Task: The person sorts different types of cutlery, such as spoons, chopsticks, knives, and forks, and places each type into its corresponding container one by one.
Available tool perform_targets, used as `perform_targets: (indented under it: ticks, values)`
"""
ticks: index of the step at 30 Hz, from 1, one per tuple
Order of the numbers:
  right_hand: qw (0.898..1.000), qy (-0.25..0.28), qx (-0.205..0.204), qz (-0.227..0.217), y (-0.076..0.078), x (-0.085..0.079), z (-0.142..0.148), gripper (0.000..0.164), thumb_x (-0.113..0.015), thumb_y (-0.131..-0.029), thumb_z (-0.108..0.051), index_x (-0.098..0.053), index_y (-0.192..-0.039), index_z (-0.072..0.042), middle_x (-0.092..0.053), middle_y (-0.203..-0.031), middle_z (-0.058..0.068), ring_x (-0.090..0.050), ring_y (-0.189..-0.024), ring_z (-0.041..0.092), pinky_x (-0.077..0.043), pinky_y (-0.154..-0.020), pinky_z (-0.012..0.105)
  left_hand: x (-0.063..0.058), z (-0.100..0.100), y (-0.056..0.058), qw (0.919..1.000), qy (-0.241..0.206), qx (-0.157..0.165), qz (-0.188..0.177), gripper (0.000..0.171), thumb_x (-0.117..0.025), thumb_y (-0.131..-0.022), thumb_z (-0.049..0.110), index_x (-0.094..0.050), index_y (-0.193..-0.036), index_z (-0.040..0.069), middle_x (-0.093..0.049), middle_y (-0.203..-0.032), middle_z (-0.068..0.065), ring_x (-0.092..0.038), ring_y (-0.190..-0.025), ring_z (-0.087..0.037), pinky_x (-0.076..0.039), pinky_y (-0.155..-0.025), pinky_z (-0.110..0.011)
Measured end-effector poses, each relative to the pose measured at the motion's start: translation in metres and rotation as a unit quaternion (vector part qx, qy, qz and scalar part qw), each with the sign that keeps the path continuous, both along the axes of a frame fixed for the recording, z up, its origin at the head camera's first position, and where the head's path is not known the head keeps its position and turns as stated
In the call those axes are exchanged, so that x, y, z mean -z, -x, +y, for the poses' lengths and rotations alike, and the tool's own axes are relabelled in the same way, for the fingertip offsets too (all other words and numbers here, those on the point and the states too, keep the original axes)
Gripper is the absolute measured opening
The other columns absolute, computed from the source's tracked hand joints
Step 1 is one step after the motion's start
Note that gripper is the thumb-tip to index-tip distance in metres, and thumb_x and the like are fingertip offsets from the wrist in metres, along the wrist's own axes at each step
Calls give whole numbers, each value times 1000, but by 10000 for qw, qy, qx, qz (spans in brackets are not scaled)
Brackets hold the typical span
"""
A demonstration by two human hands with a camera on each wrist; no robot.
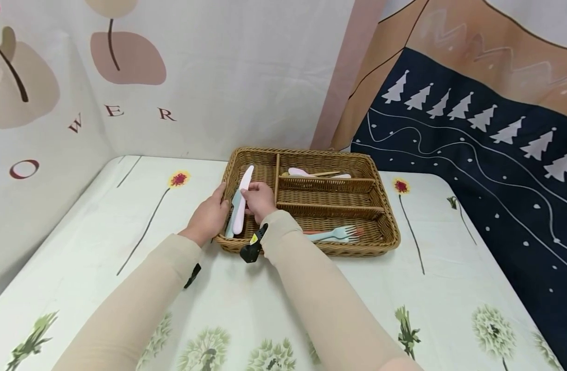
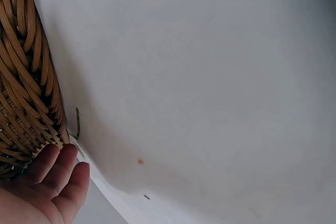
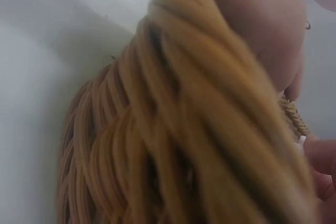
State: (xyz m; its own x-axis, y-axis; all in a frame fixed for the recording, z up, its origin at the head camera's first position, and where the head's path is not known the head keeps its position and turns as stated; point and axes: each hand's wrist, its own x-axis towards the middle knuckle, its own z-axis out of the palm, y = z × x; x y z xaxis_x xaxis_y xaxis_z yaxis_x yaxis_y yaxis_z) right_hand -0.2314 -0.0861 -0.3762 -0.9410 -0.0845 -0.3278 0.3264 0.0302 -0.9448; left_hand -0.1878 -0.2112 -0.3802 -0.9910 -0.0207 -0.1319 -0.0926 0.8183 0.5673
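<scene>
A pink plastic knife (image 1: 243, 201) lies at a slant in the left compartment of the wicker basket (image 1: 306, 253), blade toward the back. My right hand (image 1: 259, 200) reaches over the front rim and pinches this knife near its middle. Under it lies a light blue knife (image 1: 231, 219), partly covered. My left hand (image 1: 209, 215) rests at the basket's left side. In the left wrist view its fingers (image 2: 71, 187) are relaxed against the outer wicker wall. Wicker fills most of the right wrist view, hiding much of the right hand's work.
Light blue forks (image 1: 341, 233) lie in the front compartment beside something orange. The back compartment holds a pink-handled piece (image 1: 299, 172) and a thin gold-coloured one (image 1: 327, 173). Wicker dividers (image 1: 329, 207) part the compartments. The basket stands on a flower-print tablecloth (image 1: 246, 304) near a hanging cloth.
</scene>
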Motion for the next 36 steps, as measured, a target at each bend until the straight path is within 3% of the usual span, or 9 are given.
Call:
perform_targets:
  ticks: [7, 15, 21, 24, 30, 36]
  values:
    - [9997, -227, -35, -8, -2, -3, 0, 31, -61, -95, -10, -55, -126, -6, -63, -107, 12, -65, -83, 20, -55, -66, 34, -1, 1, -1, 10000, 20, 14, 3, 56, -26, -106, 21, -6, -155, 4, -34, -148, -30, -39, -134, -42, -35, -108, -55]
    - [9995, -328, 10, -43, -3, -4, -2, 33, -61, -94, -6, -54, -126, -6, -63, -106, 13, -65, -80, 21, -49, -57, 28, 0, 0, -1, 10000, 27, -7, 31, 56, -27, -106, 20, -6, -155, 3, -34, -148, -30, -37, -135, -42, -33, -109, -55]
    - [9994, -344, -21, 54, -4, -3, -2, 35, -61, -94, -4, -53, -128, -4, -56, -122, 14, -51, -68, 13, -45, -57, 27, 1, 0, -1, 10000, 42, -22, -2, 56, -26, -106, 21, -5, -155, 4, -33, -149, -29, -37, -135, -42, -32, -109, -54]
    - [9994, -316, -52, 124, -4, -2, -1, 34, -60, -94, -4, -54, -128, -3, -58, -119, 14, -48, -65, 13, -44, -57, 27, 1, 0, -1, 10000, 68, -8, 8, 56, -26, -106, 21, -6, -156, 4, -34, -148, -30, -38, -134, -42, -33, -108, -54]
    - [9996, -147, -151, 164, -5, -5, 3, 35, -60, -95, -6, -55, -129, -2, -61, -97, 10, -60, -81, 21, -55, -69, 32, -2, 2, -2, 9999, 76, 43, 77, 56, -26, -106, 20, -7, -155, 3, -36, -147, -30, -39, -133, -42, -35, -107, -55]
    - [9994, 284, -208, 36, -5, -11, 6, 35, -59, -95, -6, -54, -130, -2, -60, -107, 13, -63, -100, 26, -57, -80, 35, -2, 0, -2, 10000, 88, 36, 11, 56, -26, -106, 21, -6, -155, 4, -34, -148, -30, -38, -134, -42, -34, -108, -55]
